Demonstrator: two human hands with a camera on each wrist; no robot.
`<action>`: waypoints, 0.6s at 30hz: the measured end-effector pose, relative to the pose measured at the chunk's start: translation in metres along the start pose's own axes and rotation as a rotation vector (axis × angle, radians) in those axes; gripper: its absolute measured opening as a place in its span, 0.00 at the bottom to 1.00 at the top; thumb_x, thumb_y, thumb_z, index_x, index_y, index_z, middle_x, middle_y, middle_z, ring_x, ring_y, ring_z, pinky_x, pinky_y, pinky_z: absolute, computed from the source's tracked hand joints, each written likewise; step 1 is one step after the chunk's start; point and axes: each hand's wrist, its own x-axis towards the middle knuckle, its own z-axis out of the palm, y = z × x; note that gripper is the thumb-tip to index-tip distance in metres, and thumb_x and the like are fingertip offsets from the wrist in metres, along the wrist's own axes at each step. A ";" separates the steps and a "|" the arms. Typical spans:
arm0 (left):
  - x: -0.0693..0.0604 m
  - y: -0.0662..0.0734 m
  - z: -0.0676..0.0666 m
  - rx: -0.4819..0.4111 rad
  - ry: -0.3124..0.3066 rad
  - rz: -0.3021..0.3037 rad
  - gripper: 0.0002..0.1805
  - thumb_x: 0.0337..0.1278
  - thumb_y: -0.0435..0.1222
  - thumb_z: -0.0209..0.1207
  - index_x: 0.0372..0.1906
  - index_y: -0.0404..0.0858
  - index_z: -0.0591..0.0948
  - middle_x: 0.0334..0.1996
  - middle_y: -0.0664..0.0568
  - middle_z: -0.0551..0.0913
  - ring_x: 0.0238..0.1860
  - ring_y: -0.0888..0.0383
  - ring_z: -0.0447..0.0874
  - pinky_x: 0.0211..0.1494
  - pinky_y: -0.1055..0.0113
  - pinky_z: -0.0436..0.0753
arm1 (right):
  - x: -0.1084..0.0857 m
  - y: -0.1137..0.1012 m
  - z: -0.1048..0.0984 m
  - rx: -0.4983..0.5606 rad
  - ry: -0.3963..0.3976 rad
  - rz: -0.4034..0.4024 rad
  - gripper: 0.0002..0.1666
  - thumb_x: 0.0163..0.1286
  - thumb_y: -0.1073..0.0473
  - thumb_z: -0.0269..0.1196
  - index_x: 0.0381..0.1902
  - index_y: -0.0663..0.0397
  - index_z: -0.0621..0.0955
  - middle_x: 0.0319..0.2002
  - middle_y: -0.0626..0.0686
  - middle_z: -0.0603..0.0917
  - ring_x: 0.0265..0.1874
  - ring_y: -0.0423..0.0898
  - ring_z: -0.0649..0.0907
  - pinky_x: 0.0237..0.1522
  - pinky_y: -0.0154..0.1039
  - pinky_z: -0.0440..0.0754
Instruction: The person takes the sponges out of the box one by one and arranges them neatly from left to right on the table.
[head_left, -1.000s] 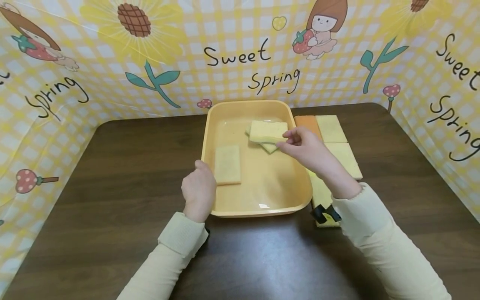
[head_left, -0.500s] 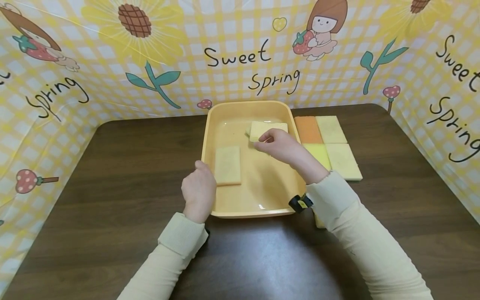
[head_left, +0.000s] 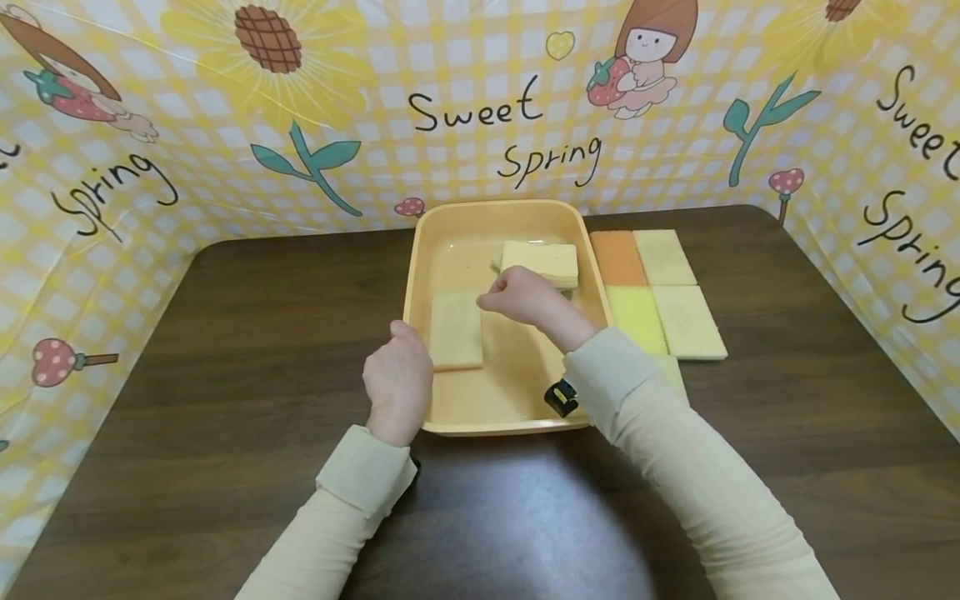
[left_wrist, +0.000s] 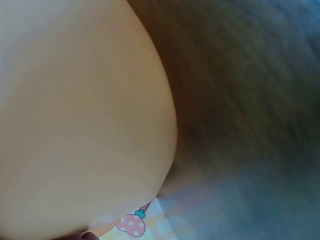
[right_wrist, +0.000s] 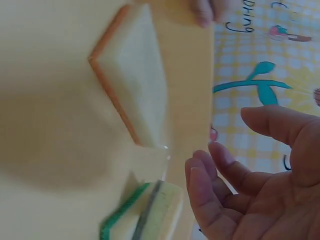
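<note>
A yellow plastic tray (head_left: 517, 429) stands on the dark wooden table. My left hand (head_left: 397, 383) grips its left rim; its fingertips (right_wrist: 202, 12) show at that wall in the right wrist view. Over the middle of the tray hovers my right hand (head_left: 528, 300), holding nothing. In the right wrist view its thumb and loosely bent fingers stand apart. One pale sponge (head_left: 456, 333) with an orange underside (right_wrist: 120, 107) lies flat at the tray's left. Behind my right hand is a small stack of pale sponges (head_left: 542, 260), one edged in green (right_wrist: 122, 210).
Right of the tray, several flat sponges lie side by side: an orange one (head_left: 618, 258), a bright yellow one (head_left: 636, 318) and pale ones (head_left: 688, 321). My right sleeve covers part of this group. A printed yellow checked cloth (head_left: 465, 158) walls the table's back and sides.
My right hand has moved left from the stack's right end to the middle of the tray, leaving the stack behind. My left hand stays on the rim.
</note>
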 end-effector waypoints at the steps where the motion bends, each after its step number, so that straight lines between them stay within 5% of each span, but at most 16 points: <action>1: 0.000 0.000 0.000 -0.001 -0.005 0.000 0.08 0.62 0.29 0.45 0.27 0.34 0.70 0.10 0.44 0.78 0.15 0.47 0.81 0.17 0.58 0.77 | 0.002 0.000 0.002 -0.014 -0.005 0.007 0.23 0.66 0.52 0.57 0.14 0.49 0.66 0.12 0.43 0.59 0.14 0.38 0.58 0.22 0.33 0.58; 18: 0.001 0.001 -0.004 -0.014 -0.081 -0.005 0.06 0.60 0.28 0.45 0.28 0.33 0.71 0.11 0.43 0.79 0.16 0.47 0.82 0.18 0.57 0.78 | 0.020 0.000 0.024 -0.092 -0.006 0.071 0.30 0.63 0.54 0.58 0.06 0.47 0.58 0.07 0.41 0.53 0.10 0.36 0.52 0.16 0.30 0.52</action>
